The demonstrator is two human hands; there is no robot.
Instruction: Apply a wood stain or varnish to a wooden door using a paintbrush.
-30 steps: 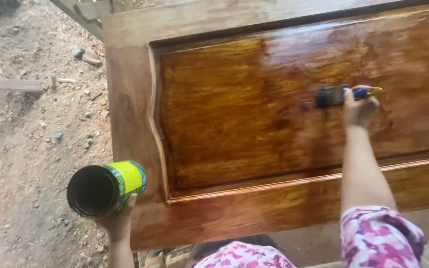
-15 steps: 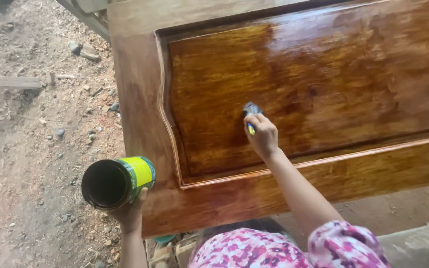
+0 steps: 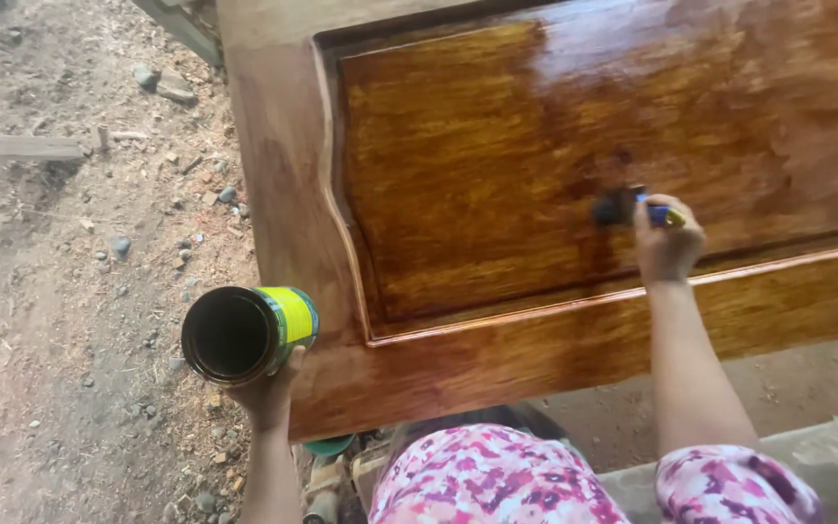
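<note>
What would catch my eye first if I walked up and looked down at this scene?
Most striking is the big wooden door panel, glossy and wet-looking amber-brown, filling the upper right. On it, the right hand holds a small dark-bristled brush against the recessed panel. At lower left, beside the door's edge, the left hand holds an open can with a yellow-green label, tipped on its side over the stony dirt ground.
</note>
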